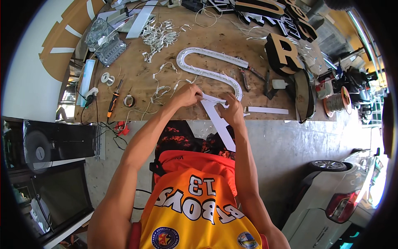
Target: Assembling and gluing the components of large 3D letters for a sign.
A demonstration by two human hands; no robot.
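Note:
A white S-shaped channel letter lies near the front edge of the workbench, with small clear pieces along its hollow. My left hand is closed in a pinch at the left end of its lower curve. My right hand is closed at that curve too, a little to the right. Between them runs a thin white strip, gripped by the fingers of both hands. A wider white strip slants from below the hands over the bench edge toward my lap. White wires with small LED modules lie left of the letter.
A heap of LED modules lies farther back. Pliers, a hammer and a short white strip are to the right. An orange screwdriver and a tape roll lie left. A black-sided letter stands back right.

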